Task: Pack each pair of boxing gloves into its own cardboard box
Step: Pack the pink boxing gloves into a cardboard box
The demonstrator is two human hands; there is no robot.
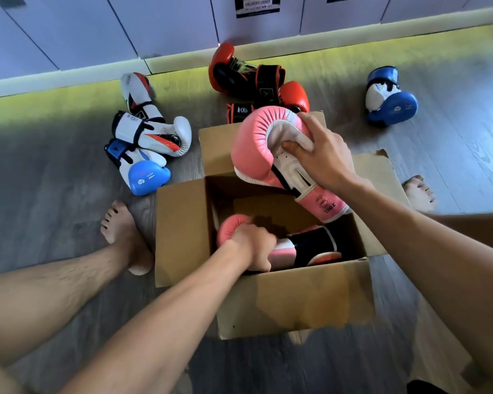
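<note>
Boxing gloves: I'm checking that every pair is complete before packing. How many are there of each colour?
Pink gloves: 2
Red gloves: 2
White gloves: 2
Blue gloves: 2
Total: 8

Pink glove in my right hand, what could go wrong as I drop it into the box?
The right hand holds the raised pink and white leather boxing glove by its padding only, so that grip may slip. Its cuff hangs close to the rim of the brown cardboard box and could snag. The left hand holds the matching pink glove sprawled across the bottom, so the second may jam.
</note>
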